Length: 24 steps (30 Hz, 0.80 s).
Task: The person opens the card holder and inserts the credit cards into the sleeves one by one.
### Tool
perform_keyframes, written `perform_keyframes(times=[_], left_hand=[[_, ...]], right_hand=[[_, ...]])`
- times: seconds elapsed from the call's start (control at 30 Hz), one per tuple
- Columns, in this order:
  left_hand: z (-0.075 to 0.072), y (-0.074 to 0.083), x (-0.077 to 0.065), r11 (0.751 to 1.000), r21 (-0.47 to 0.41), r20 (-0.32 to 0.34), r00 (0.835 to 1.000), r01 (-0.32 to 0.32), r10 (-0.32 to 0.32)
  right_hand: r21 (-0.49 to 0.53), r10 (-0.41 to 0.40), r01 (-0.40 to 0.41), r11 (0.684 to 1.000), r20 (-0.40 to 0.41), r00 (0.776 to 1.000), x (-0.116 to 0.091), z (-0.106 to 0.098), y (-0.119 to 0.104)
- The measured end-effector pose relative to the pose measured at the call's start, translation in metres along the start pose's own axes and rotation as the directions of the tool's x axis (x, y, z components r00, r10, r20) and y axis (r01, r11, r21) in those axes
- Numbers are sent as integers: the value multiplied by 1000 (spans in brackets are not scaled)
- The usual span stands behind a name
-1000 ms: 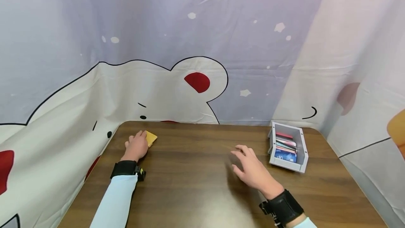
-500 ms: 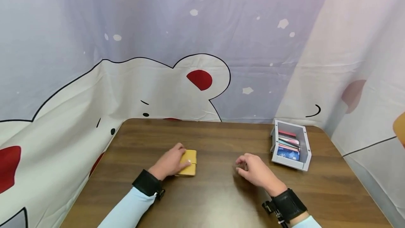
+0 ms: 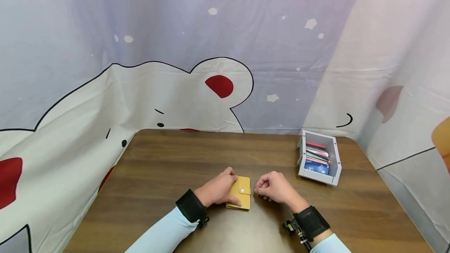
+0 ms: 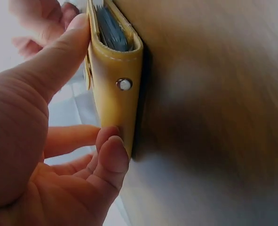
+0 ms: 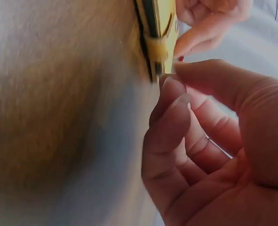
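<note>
My left hand point(image 3: 219, 188) holds a small yellow card wallet point(image 3: 243, 196) by its left side, thumb along the near edge and fingers at the far edge. A snap strap lies over its right part. In the left wrist view, the wallet point(image 4: 113, 70) stands on the wood, with a dark stack visible inside its end and a metal snap on its spine. My right hand point(image 3: 277, 188) is just right of the wallet, fingers loosely curled, thumb and index tips close together. In the right wrist view its fingertips point(image 5: 174, 94) come near the wallet's strap side point(image 5: 156, 44); contact is unclear.
At the back right of the brown wooden table point(image 3: 175, 155) stands a grey open box point(image 3: 335, 167) holding several upright cards point(image 3: 317, 159). A printed curtain point(image 3: 168, 89) hangs close behind the table and along both sides.
My left hand has brought the wallet from the table's far left to the middle, in front of me. My right hand has curled its fingers and shifted slightly toward the wallet.
</note>
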<state>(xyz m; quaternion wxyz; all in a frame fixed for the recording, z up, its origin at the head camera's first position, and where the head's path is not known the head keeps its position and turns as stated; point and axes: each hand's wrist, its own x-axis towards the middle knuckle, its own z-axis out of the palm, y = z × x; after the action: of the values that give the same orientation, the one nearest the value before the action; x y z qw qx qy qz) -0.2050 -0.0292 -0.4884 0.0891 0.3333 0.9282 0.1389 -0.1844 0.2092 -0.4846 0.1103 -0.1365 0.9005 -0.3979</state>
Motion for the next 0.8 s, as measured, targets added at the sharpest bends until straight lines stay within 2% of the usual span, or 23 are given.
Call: perform_keyframes(times=[0.17, 0.47, 0.7, 0.8], left_hand=[[8, 11, 6, 1000, -12, -10, 1000, -19, 19], [13, 17, 9, 998, -22, -31, 998, -56, 55], [13, 15, 9, 996, -23, -47, 996, -81, 80], [13, 15, 8, 996, -11, -54, 995, -85, 84]], right_hand=[[58, 11, -14, 998, 46, 999, 6, 9, -4], [43, -4, 1, 999, 65, 998, 17, 23, -3], [136, -41, 26, 990, 110, 993, 19, 22, 0], [211, -59, 27, 977, 149, 987, 18, 20, 1]])
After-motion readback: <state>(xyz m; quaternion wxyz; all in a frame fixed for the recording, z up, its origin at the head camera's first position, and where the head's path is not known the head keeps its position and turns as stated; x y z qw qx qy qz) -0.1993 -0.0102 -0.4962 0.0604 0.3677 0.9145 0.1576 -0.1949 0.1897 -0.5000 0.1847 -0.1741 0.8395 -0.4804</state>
